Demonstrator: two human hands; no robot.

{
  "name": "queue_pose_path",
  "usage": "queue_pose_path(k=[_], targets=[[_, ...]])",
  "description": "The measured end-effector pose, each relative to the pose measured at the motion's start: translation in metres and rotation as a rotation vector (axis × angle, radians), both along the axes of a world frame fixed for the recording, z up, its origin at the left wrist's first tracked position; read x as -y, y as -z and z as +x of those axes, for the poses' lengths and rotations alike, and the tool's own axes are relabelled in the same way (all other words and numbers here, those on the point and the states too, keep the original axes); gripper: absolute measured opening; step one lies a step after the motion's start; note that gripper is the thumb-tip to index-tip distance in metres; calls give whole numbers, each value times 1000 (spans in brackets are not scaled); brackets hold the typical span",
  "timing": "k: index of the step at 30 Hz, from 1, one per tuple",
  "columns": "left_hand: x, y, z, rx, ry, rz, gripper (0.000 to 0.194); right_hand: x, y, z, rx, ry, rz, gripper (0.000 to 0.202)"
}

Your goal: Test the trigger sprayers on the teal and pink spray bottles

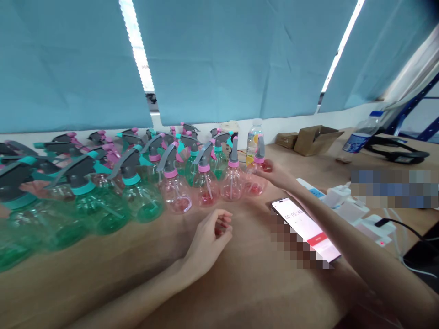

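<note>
My right hand (pixel 273 173) is at the pink-collared spray bottle (pixel 254 186) at the right end of the front row, its fingers closed against the bottle's upper side. Part of those fingers blends with the clear pink body. Held low over the table, my left hand (pixel 208 235) has loosely curled fingers with a gap to the thumb, and nothing shows in it. Beside the held bottle stand another pink spray bottle (pixel 233 183) and a third one (pixel 205 187). Green spray bottles (pixel 146 205) with teal collars continue the row leftward.
A phone (pixel 305 228) showing a timer lies under my right forearm. White chargers and a power strip (pixel 346 201) sit to its right. Farther back are a clear drink bottle (pixel 254 137), an open cardboard box (pixel 313 140), a blue-capped water bottle (pixel 360 135) and a black headset-like item (pixel 398 151).
</note>
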State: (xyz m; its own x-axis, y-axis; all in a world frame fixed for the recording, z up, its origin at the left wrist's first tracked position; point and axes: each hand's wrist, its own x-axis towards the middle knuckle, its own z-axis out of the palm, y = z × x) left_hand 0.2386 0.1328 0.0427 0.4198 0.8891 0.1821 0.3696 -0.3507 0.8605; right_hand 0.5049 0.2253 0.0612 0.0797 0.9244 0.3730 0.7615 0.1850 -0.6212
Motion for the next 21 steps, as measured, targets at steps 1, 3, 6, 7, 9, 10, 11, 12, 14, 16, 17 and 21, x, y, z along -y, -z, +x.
queue_pose_path(k=[1,3,6,7,9,10,11,12,14,16,17,21], targets=[[0,0,0,1,1,0,15,1,-1,0,-14,3,-6,54],[0,0,0,3,6,-2,15,5,-2,-1,-45,31,-12,56],[1,-2,0,4,12,-2,14,13,-7,-1,-63,108,-3,59],[1,-3,0,4,12,0,14,17,-9,0,-64,137,2,59],[1,-5,-2,7,9,5,13,29,-14,1,-57,185,15,60],[1,-5,-3,8,9,8,13,38,-18,0,-51,204,22,59],[1,-6,-4,10,9,9,12,47,-22,-1,-46,213,30,59],[1,-7,-6,11,10,10,12,59,-25,-4,-42,216,37,57],[3,-11,-11,14,13,10,11,85,-33,-16,-37,199,73,50],[6,-16,-17,23,15,5,14,112,-39,-35,-21,152,95,44],[9,-20,-21,32,17,8,17,125,-41,-46,-20,104,94,43],[24,-39,-38,69,81,82,40,155,-39,-96,-83,-156,22,41]])
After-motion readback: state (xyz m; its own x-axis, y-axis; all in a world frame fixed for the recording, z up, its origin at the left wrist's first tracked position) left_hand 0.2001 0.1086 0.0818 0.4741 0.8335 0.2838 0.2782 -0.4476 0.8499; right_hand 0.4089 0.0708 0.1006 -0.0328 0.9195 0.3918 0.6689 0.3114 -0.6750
